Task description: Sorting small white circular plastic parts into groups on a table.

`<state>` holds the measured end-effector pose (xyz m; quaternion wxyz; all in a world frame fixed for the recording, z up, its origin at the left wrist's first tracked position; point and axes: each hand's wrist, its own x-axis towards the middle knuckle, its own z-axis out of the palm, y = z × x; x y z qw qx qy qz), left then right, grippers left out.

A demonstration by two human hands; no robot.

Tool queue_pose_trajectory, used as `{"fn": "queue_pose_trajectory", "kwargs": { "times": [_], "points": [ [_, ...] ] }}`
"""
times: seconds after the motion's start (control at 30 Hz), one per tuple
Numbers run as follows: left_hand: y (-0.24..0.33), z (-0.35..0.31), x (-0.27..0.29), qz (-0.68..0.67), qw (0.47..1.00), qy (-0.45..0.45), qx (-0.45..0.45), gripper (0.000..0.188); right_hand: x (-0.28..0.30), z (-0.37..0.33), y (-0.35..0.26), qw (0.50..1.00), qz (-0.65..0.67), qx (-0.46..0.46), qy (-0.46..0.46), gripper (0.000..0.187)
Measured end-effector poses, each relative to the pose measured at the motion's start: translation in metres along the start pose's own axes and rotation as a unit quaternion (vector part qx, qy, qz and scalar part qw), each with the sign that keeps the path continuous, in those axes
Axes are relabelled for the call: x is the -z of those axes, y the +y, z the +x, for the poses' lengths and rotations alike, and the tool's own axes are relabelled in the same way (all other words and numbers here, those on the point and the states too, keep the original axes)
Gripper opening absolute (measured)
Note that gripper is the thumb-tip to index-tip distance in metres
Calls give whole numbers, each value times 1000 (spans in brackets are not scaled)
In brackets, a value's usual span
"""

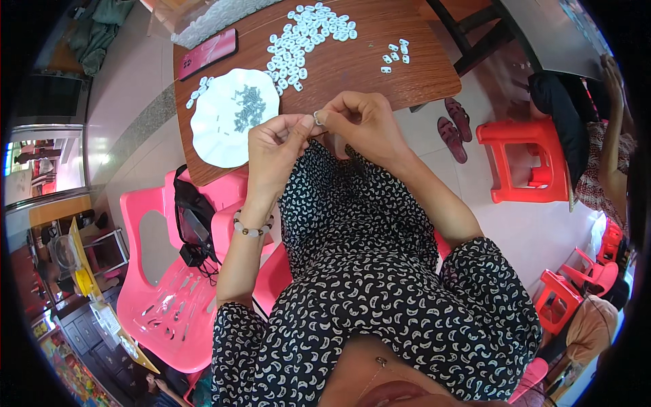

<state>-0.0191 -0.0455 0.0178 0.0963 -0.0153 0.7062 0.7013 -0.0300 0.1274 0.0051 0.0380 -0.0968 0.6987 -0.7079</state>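
In front of my body, at the near edge of the table, my two hands meet fingertip to fingertip. My right hand (371,127) pinches a small white piece (317,118) between thumb and fingers. Against it press the thumb and forefinger of my left hand (277,141); anything small between them is hidden. Left of my hands, a white scalloped plate (215,146) carries a heap of small dark grey metal pins (249,107). Beyond my hands many white oval pieces with holes (308,39) lie spread out. Several similar pieces (395,55) sit apart at the right.
A pink phone-like slab (209,54) lies on the brown wooden table (380,78), near a white textured container (220,17). A pink chair (163,312) with a black bag (194,210) stands at left. To the right are a red stool (525,159), sandals (451,132) and another person (607,163).
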Motion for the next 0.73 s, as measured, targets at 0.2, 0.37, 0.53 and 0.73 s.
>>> {"fn": "queue_pose_trajectory", "kwargs": {
  "times": [0.2,0.37,0.53,0.73],
  "points": [
    [-3,1,2,-37,999,-25,8,30,3,1,3,1000,-7,-21,-3,16],
    [-2,1,3,-43,999,-15,21,34,3,2,5,1000,3,-20,-3,15],
    [-5,-1,8,-65,997,-8,34,29,3,2,3,1000,-1,-27,-6,15],
    [-6,0,8,-63,997,-5,36,26,0,0,1,1000,-12,-15,-15,16]
  ]
}}
